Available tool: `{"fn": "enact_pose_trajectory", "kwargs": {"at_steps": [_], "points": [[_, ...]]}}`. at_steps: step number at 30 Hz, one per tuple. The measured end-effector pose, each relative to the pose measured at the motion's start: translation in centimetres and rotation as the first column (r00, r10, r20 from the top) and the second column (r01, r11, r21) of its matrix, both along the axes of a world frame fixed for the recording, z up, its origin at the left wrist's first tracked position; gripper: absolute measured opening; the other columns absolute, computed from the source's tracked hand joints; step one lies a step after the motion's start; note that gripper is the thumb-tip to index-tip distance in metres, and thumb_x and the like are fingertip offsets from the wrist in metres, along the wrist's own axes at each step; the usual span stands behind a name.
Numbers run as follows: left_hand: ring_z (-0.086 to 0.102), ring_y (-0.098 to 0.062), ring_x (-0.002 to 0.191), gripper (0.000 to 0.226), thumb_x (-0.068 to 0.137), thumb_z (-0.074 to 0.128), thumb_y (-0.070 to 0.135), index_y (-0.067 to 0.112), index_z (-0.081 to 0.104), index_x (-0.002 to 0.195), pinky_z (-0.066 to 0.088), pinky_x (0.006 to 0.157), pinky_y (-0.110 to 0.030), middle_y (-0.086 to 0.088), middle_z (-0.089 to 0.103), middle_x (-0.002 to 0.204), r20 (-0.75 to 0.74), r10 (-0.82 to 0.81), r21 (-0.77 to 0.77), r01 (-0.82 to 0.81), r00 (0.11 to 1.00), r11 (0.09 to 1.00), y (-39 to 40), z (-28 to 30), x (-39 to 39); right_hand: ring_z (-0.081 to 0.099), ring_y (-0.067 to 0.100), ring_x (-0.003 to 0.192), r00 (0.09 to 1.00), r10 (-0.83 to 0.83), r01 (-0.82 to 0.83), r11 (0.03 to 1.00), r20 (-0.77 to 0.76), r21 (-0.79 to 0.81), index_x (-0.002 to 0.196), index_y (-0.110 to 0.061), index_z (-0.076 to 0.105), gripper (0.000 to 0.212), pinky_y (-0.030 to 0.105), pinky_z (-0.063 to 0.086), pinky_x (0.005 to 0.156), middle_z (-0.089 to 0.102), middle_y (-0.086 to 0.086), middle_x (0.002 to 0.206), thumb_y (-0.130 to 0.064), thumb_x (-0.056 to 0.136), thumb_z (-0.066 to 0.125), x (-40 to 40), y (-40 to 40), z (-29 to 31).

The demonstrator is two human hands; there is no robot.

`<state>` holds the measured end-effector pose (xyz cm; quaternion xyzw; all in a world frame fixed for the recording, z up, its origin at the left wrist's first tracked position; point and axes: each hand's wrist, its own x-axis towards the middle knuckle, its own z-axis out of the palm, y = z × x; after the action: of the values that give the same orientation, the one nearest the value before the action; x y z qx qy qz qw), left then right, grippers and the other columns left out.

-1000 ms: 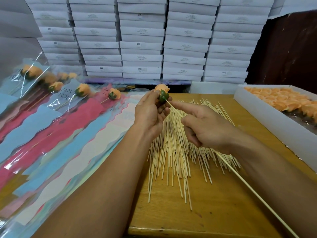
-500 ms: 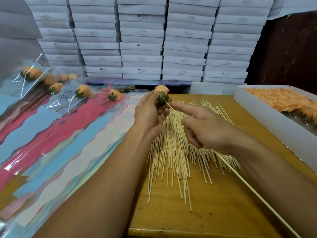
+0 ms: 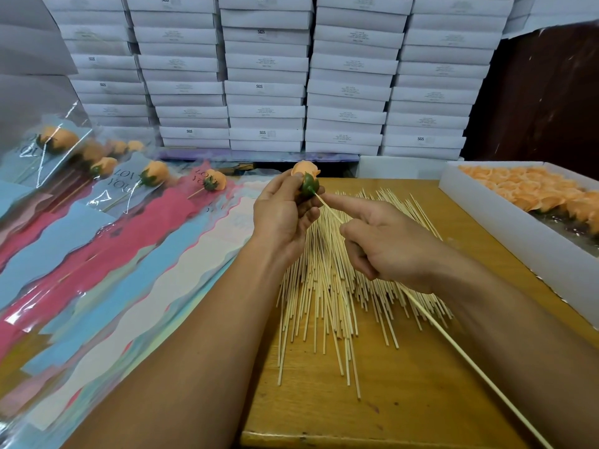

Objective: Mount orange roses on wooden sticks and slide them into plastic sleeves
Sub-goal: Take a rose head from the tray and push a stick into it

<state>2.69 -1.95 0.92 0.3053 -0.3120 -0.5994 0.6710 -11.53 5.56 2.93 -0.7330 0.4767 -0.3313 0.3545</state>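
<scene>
My left hand point(image 3: 282, 212) grips an orange rose point(image 3: 304, 171) by its green base, above the far end of the wooden table point(image 3: 405, 400). My right hand point(image 3: 385, 244) holds a long wooden stick point(image 3: 453, 348) whose tip is at the rose's green base; the forefinger lies straight along the stick and the other fingers curl round it. A loose pile of wooden sticks point(image 3: 324, 286) lies under both hands. Coloured plastic sleeves point(image 3: 97, 270) spread out on the left, several with roses on sticks point(image 3: 155, 173) inside.
A long white box point(image 3: 505, 222) holding several orange roses point(image 3: 531, 186) stands at the right edge of the table. Stacks of flat white boxes point(image 3: 265, 76) form a wall behind the table. A dark wooden panel point(image 3: 544, 92) is at the far right.
Almost nothing differs: both hands stay in place, the stick's tip kept at the rose's green base. The rose has shifted only slightly.
</scene>
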Motion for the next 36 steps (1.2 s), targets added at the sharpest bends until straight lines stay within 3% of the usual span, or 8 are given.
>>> {"fn": "enact_pose_trajectory", "kwargs": {"at_steps": [6,13,21,25,28,30,32,36], "points": [[0.064,-0.017,0.056,0.028,0.099,0.056,0.009,0.004,0.058,0.127,0.048,0.046,-0.022,-0.017,0.07,0.083,0.12,0.051,-0.056,-0.044,0.992,0.997,0.1,0.0,-0.1,0.043,0.004,0.038,0.999,-0.036,0.036,0.999,-0.007,-0.013,0.157,-0.033,0.032,0.051,0.017,0.038,0.044,0.048,-0.003,0.042,-0.017,0.108,0.037,0.1,-0.1,-0.2],[0.058,-0.015,0.05,0.011,0.096,0.06,0.008,0.003,0.064,0.106,0.048,0.047,-0.024,-0.014,0.063,0.08,0.281,0.167,-0.125,-0.137,0.945,0.983,0.1,-0.5,-0.5,0.043,0.005,0.039,0.996,-0.081,0.08,0.997,-0.049,-0.01,0.156,-0.034,0.033,0.049,0.029,0.039,0.05,0.047,-0.006,0.042,-0.02,0.11,0.038,0.2,-0.4,-0.6],[0.061,-0.012,0.051,0.002,0.095,0.063,0.009,0.008,0.064,0.095,0.052,0.051,-0.024,-0.013,0.064,0.08,0.319,0.223,-0.155,-0.181,0.921,0.971,0.1,-1.3,-0.3,0.042,0.006,0.041,0.995,-0.087,0.088,0.996,-0.045,0.015,0.155,-0.037,0.034,0.049,0.03,0.039,0.049,0.045,-0.009,0.041,-0.019,0.109,0.039,0.4,-1.0,-1.3],[0.067,-0.014,0.054,0.022,0.1,0.059,0.015,0.007,0.061,0.12,0.055,0.051,-0.026,-0.014,0.069,0.088,0.309,0.188,-0.079,-0.172,0.932,0.982,0.4,-1.4,-0.6,0.042,0.006,0.039,0.997,-0.063,0.061,0.996,0.034,0.061,0.149,-0.032,0.043,0.043,0.022,0.037,0.043,0.047,-0.006,0.043,-0.017,0.109,0.038,0.0,-1.1,-1.2],[0.072,-0.024,0.067,0.037,0.105,0.049,0.025,0.021,0.04,0.141,0.062,0.066,-0.037,-0.023,0.068,0.104,0.35,0.085,0.061,-0.113,0.933,0.992,0.5,-1.2,-1.1,0.038,0.007,0.035,0.988,-0.11,0.097,0.987,0.104,0.125,0.123,-0.02,0.063,0.029,0.017,0.033,0.037,0.046,-0.004,0.043,-0.019,0.109,0.038,-1.0,-1.4,-0.8],[0.071,-0.031,0.088,0.044,0.102,0.049,0.025,0.009,0.041,0.142,0.059,0.083,-0.043,-0.024,0.064,0.117,0.635,0.08,0.081,-0.17,0.768,0.982,0.1,-0.9,-1.2,0.038,0.007,0.035,0.975,-0.165,0.142,0.978,0.152,0.153,0.113,-0.013,0.066,0.029,0.017,0.033,0.036,0.046,-0.003,0.044,-0.02,0.109,0.038,-1.5,-1.6,-0.7],[0.065,-0.036,0.103,0.035,0.098,0.051,0.022,0.001,0.058,0.124,0.052,0.082,-0.035,-0.021,0.065,0.113,0.872,0.068,0.01,-0.156,0.484,0.988,-0.4,-0.2,-1.0,0.039,0.007,0.035,0.962,-0.201,0.172,0.972,0.187,0.16,0.108,-0.01,0.066,0.03,0.016,0.034,0.035,0.046,-0.002,0.045,-0.019,0.108,0.038,-1.7,-1.8,-0.7],[0.064,-0.033,0.1,0.022,0.098,0.052,0.018,0.001,0.064,0.107,0.045,0.068,-0.031,-0.018,0.067,0.106,0.993,0.077,-0.083,-0.062,-0.09,0.995,-1.2,1.5,1.3,0.038,0.006,0.032,0.952,-0.23,0.198,0.966,0.203,0.167,0.105,-0.009,0.065,0.031,0.016,0.031,0.033,0.047,-0.001,0.045,-0.018,0.109,0.037,-1.9,-1.9,-0.8]]}}
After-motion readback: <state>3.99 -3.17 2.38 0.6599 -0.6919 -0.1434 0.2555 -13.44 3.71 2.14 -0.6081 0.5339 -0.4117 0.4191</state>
